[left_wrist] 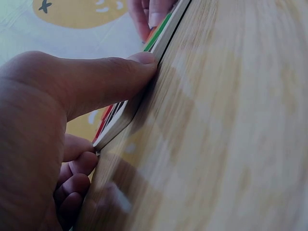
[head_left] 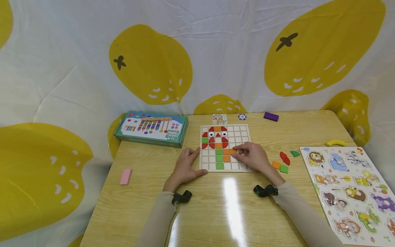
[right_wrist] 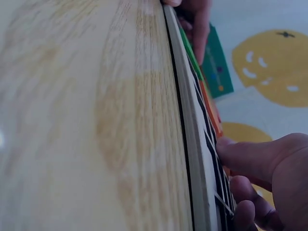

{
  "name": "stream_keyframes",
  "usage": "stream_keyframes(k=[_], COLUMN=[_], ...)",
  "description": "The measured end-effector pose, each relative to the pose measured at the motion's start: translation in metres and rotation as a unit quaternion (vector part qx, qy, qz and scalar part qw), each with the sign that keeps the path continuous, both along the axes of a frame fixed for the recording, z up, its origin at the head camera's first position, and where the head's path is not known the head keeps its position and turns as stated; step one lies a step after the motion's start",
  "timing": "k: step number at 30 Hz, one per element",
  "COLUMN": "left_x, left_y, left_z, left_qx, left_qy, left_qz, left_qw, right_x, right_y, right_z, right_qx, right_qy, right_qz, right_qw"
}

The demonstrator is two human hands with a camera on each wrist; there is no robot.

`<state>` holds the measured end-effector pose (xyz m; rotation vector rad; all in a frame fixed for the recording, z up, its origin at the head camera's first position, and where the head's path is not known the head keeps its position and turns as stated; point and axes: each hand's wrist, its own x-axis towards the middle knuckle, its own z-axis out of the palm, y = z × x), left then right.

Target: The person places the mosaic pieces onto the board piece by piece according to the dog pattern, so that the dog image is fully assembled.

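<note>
A wooden grid board lies on the table with red, green and orange tiles and round eye pieces set in its cells. My right hand pinches an orange square tile between thumb and fingers at the board, beside other orange tiles. In the right wrist view the right thumb touches the orange tile row. My left hand rests at the board's lower left, thumb against the near edge and index finger at the left side. The left wrist view shows the straight thumb on that edge.
Loose red pieces, a green piece, an orange square and a green square lie right of the board. An animal puzzle, boxed ring game, pattern card, pink block and purple block surround it.
</note>
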<state>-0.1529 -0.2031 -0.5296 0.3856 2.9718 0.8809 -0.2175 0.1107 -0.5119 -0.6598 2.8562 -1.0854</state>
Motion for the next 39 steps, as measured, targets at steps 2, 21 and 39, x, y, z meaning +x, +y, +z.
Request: stream_keyframes(k=[2, 21, 39], left_x=[0.000, 0.001, 0.000], left_y=[0.000, -0.002, 0.001], left_z=[0.000, 0.000, 0.002], left_qx=[0.003, 0.002, 0.004], left_qy=[0.001, -0.010, -0.007], left_qz=[-0.002, 0.013, 0.002], left_qw=[1.0000, 0.9999, 1.0000], right_x=[0.001, -0.005, 0.023], right_y=[0.002, -0.006, 0.129], right_z=[0.001, 0.003, 0.035], right_qx=[-0.003, -0.011, 0.104], right_qy=[0.005, 0.001, -0.022], right_qz=[0.003, 0.011, -0.002], right_qw=[1.000, 1.000, 0.994])
